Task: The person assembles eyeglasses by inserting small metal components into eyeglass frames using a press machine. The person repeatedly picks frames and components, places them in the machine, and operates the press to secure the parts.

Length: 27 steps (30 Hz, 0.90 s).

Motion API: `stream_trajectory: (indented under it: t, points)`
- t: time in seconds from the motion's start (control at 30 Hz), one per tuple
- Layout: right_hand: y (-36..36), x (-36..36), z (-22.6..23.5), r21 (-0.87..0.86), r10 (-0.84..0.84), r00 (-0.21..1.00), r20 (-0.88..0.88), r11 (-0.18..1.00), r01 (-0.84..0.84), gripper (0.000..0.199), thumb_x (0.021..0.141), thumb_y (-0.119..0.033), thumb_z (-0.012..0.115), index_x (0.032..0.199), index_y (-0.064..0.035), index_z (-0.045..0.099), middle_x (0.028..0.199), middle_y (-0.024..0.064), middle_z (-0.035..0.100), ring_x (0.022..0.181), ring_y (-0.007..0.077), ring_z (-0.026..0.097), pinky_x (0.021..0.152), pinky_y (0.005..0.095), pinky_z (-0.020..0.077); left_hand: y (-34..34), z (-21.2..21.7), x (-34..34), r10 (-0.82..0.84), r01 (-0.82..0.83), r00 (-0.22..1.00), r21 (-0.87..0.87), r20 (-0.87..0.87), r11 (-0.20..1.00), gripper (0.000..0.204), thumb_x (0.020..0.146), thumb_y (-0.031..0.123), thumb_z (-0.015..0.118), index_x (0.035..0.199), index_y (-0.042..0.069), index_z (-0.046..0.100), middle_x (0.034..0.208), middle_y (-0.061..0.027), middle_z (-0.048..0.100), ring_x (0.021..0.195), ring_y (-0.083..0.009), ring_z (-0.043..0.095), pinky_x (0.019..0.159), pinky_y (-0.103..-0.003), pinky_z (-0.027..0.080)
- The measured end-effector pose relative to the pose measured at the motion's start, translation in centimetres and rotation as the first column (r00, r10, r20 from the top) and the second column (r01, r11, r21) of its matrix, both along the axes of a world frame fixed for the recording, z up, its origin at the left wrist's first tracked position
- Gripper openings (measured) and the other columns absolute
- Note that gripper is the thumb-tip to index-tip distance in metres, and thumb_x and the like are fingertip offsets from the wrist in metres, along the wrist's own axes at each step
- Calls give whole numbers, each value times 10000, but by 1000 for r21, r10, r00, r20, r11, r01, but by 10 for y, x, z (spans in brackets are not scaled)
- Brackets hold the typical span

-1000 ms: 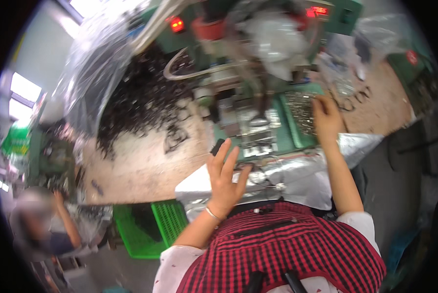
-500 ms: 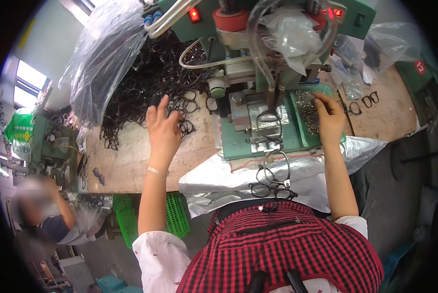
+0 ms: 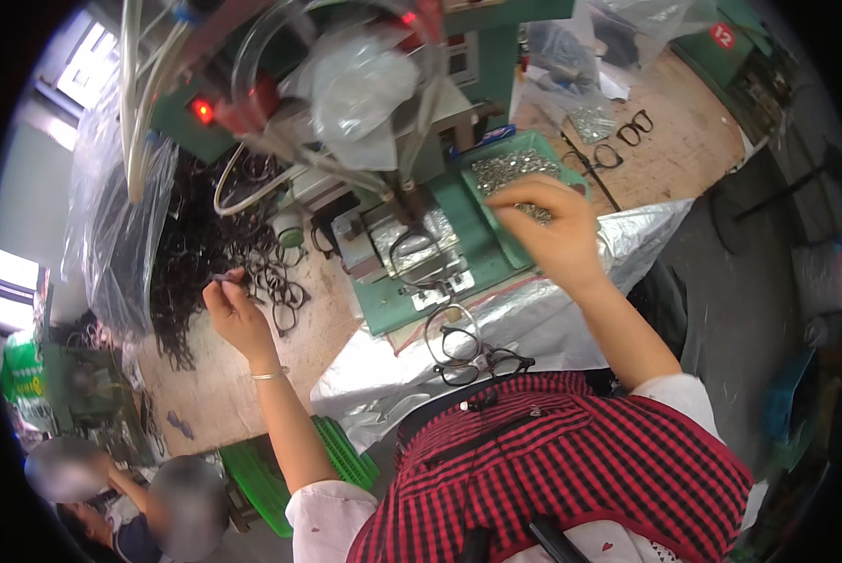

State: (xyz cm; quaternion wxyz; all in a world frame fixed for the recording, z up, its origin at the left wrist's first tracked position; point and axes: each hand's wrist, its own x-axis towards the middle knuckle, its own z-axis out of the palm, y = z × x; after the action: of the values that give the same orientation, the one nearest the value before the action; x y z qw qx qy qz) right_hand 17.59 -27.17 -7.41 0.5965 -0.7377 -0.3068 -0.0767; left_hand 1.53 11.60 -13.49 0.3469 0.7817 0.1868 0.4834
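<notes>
My left hand (image 3: 238, 317) is at the near edge of a large heap of dark eyeglass frames (image 3: 200, 230) on the left of the bench. Its thumb and fingers are pinched together; what they hold, if anything, is too small to make out. My right hand (image 3: 557, 225) reaches over a green tray (image 3: 512, 246) of small silvery metal parts (image 3: 515, 167). Its fingers are pressed together, pointing left toward the machine, and I cannot make out what is between them. An eyeglass frame (image 3: 393, 255) sits in the machine's metal fixture (image 3: 437, 228).
A green bench machine (image 3: 482, 56) with clear hoses stands ahead. More glasses (image 3: 459, 345) hang at the bench's front edge over silver foil sheeting (image 3: 374, 394). Loose glasses (image 3: 637, 129) lie far right. A green basket (image 3: 261, 479) is below left, near two people (image 3: 125, 507).
The view has turned, shifting the machine left. My left hand has gone from spread fingers to a pinch. My right hand has come away from the parts, its fingers now pointing at the machine.
</notes>
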Motion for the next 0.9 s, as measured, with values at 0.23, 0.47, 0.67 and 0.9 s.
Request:
stream_trajectory:
  t: [0.23, 0.47, 0.67, 0.9]
  points:
    - [77, -10, -8, 243, 95, 979, -181, 969, -49, 459, 799, -49, 738, 1233, -11, 595, 879, 66, 684, 884, 156, 667, 839, 300, 506, -74, -5, 2, -76, 211, 958, -501, 277, 839, 130, 1057, 155, 520, 1074, 29, 546, 984, -54, 601, 879, -115, 567, 803, -253, 478]
    - [71, -16, -6, 299, 79, 969, -233, 954, -6, 532, 814, -15, 729, 1308, 10, 534, 868, 30, 683, 872, 109, 640, 842, 269, 489, -160, 71, -10, -475, 416, 850, 264, 228, 870, 97, 1055, 51, 464, 1074, 15, 553, 1089, -183, 644, 898, -247, 633, 821, -368, 571]
    - [78, -29, 20, 401, 294, 868, -401, 908, -122, 591, 836, 37, 698, 1381, 31, 468, 1004, 71, 682, 1003, 134, 633, 934, 275, 480, -212, 76, -46, -950, 954, 255, -114, -180, 278, 203, 810, 85, 711, 1005, 48, 755, 1046, -144, 768, 859, -288, 716, 794, -368, 565]
    - [16, 10, -5, -279, -74, 989, 127, 954, 107, 275, 817, -102, 724, 1090, -66, 734, 1298, 187, 627, 1237, 330, 578, 1062, 428, 446, -181, 88, 1, -637, 611, 758, 499, -141, 615, 239, 728, 125, 742, 963, 138, 781, 1126, -43, 734, 938, -300, 665, 845, -468, 562]
